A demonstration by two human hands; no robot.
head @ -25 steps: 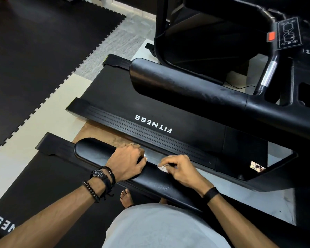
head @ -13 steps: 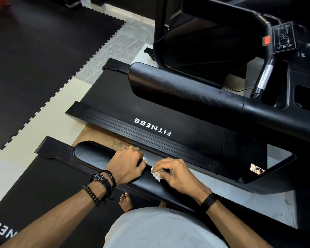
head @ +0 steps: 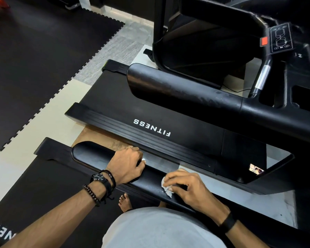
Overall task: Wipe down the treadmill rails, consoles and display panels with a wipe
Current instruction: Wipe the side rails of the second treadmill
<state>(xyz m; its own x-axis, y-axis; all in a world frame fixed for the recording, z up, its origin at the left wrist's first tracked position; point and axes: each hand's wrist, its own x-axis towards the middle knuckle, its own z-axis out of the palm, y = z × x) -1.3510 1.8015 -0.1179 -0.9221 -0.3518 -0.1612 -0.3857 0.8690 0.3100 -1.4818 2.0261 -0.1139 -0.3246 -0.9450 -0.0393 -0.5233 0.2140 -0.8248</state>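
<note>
A black padded treadmill rail (head: 89, 156) runs from lower left towards the right under both hands. My left hand (head: 127, 165) grips the rail, fingers curled over its far side. My right hand (head: 184, 188) pinches a small crumpled white wipe (head: 166, 188) and presses it on the rail's near side. A damp, shiny streak (head: 161, 163) lies on the surface between the hands. The neighbouring treadmill's rail (head: 183, 93) and its console panel (head: 280, 37) with a red button sit farther back.
The neighbouring treadmill's belt and side strip marked FITNESS (head: 151, 127) lie just beyond the near rail. Black foam floor mats (head: 34, 56) cover the left. A bare foot (head: 124, 203) stands on the near treadmill's belt (head: 43, 190).
My right hand has slid the wipe right along the rail and onto its near side, away from my left hand. My left hand has stayed gripping the rail.
</note>
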